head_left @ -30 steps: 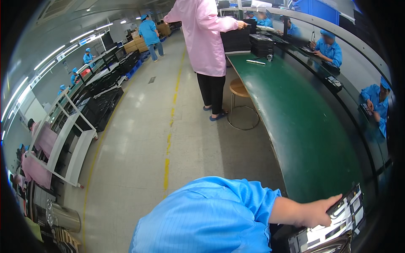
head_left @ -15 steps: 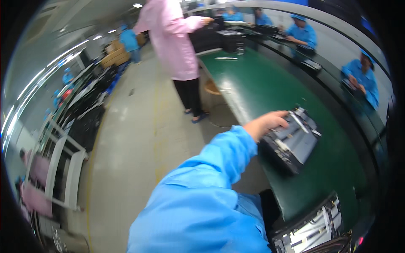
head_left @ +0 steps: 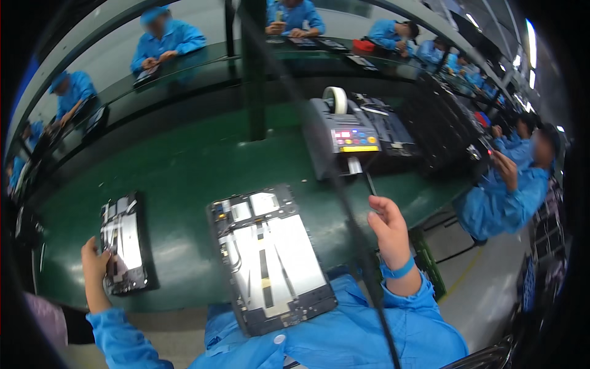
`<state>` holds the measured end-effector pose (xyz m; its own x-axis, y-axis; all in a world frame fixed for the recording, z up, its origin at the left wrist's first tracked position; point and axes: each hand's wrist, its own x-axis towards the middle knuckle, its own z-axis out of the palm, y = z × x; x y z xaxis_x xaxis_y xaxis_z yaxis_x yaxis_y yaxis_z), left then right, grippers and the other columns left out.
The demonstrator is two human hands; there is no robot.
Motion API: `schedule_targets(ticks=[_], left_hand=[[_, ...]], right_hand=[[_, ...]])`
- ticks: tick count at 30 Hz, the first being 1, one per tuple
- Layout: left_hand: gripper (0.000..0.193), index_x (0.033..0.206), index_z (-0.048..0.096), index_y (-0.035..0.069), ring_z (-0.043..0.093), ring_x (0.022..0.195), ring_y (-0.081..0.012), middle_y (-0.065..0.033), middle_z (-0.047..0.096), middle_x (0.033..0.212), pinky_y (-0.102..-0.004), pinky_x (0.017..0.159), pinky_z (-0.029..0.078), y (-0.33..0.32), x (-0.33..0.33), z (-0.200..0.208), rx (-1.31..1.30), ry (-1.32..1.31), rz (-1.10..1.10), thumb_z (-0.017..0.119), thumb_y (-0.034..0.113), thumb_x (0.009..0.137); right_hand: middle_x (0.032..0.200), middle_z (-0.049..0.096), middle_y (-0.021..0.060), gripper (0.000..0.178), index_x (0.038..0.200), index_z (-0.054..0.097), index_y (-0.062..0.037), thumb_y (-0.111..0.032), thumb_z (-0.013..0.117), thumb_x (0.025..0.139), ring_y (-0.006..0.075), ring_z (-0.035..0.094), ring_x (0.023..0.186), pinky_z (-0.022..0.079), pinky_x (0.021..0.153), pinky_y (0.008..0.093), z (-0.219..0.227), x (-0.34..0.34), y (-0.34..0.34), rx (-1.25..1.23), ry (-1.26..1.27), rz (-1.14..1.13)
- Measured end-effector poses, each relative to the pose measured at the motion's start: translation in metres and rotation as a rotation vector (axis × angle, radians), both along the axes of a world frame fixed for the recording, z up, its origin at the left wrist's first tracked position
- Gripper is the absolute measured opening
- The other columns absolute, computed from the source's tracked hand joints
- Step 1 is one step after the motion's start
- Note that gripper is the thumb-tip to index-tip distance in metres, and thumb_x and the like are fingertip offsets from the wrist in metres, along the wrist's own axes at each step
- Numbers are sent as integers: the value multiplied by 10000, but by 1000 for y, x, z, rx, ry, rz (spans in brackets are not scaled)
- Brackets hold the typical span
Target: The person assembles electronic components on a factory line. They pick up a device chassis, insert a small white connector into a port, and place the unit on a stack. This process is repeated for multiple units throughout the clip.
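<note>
At the left of the bench my left hand grips the near left edge of a stack of opened tablets, thumb over its top. In front of me another opened tablet, with a silver battery area and dark circuit parts, lies tilted at the bench's near edge. My right hand, with a blue wrist band, is raised to the right of that tablet, its fingers curled. A thin dark stick-like tool runs from its fingertips toward a grey tape dispenser that carries a white roll.
Dark tablet parts and a stack of black trays stand right of the dispenser. A post rises from the green bench. A dark cable crosses the view. A co-worker sits at right; others work across the line.
My view has swung right, from the aisle to the bench before me. My left hand remains on the tablet stack. The right hand, the middle tablet's full face and the tape dispenser have come into view.
</note>
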<state>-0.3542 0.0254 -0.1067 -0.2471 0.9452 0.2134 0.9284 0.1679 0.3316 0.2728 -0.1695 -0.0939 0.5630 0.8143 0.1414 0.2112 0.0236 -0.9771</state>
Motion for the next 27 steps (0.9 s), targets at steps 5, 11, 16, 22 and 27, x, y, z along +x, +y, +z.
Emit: schedule_targets(ticks=[5,11,16,22,27], left_hand=[[444,1176,566,40,554,806,-112,-44,566,936,-239,667,450,-49,119,29,140,-580,-501,595,-41,740],[389,1037,645,27,602,788,-258,-124,621,860,-348,696,472,-137,224,68,65,-518,-958,730,64,658],[290,1063,648,41,602,765,-252,-105,614,840,-339,653,484,-160,230,52,89,-690,-1017,679,69,776],[167,981,637,13,579,860,-291,-119,606,895,-382,737,467,-162,241,39,222,-805,-1184,627,99,838],[357,1017,581,-26,547,898,-321,-170,586,925,-400,753,452,-168,276,52,244,-886,-1076,662,180,738]], right_hand=[[905,624,25,296,1050,595,-48,-301,590,897,78,560,777,399,603,190,10,29,31,-103,207,-35],[781,660,48,348,977,643,-28,-364,590,900,103,597,610,423,511,214,3,42,96,-162,487,168],[853,667,52,241,1021,644,-31,-192,642,842,112,619,679,488,559,225,-3,37,103,6,435,54],[824,593,42,74,906,584,-38,-78,586,844,149,548,718,417,623,279,30,19,71,-23,122,444],[809,656,136,170,920,659,22,-111,556,895,245,620,744,476,690,328,57,-64,33,-259,-318,1009]])
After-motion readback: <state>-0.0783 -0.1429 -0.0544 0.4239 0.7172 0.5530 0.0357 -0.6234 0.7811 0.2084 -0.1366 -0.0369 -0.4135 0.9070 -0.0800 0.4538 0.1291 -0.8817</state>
